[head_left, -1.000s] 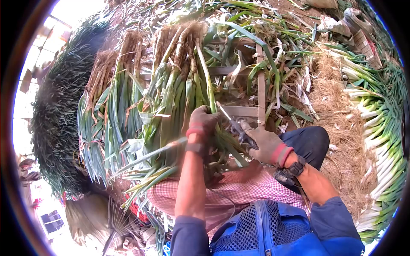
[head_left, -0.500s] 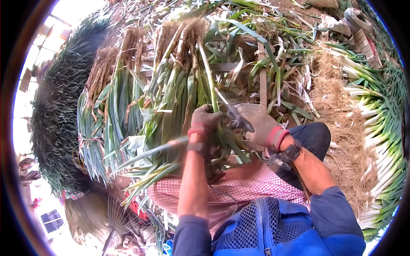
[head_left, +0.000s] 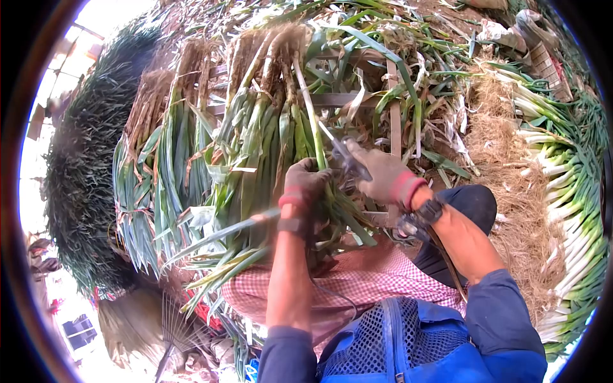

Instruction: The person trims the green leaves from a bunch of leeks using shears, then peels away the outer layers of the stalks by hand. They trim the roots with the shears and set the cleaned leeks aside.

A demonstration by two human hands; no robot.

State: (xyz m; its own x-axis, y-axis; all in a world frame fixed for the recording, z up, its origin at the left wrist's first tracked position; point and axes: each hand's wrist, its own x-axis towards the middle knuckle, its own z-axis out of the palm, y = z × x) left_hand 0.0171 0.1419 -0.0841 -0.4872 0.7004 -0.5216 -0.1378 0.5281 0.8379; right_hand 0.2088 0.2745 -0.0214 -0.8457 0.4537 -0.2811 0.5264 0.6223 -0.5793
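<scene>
My left hand (head_left: 308,185), in a dusty glove with a red cuff, is closed around the green part of a leek (head_left: 311,118). The leek's pale stem slants up and away from the hand. My right hand (head_left: 386,175), gloved alike, grips a dark air blow gun (head_left: 355,165). Its thin nozzle points up and left, close beside the leek's stem. A hose (head_left: 447,258) runs down below the right wrist. Left of the hands lies a pile of unpeeled leeks (head_left: 255,140), with brown roots at the far end and green leaves toward me.
A long row of white-stemmed leeks (head_left: 562,217) lies at the right, beside a heap of trimmed roots (head_left: 504,172). Bars of a metal frame (head_left: 394,121) stand ahead among leaf scraps. At the left are a dark green leek stack (head_left: 86,166) and a wire rake (head_left: 172,325).
My right hand has moved slightly up, and the blow gun's nozzle now sits higher along the leek's stem. My left hand stays almost in place, still holding the leek.
</scene>
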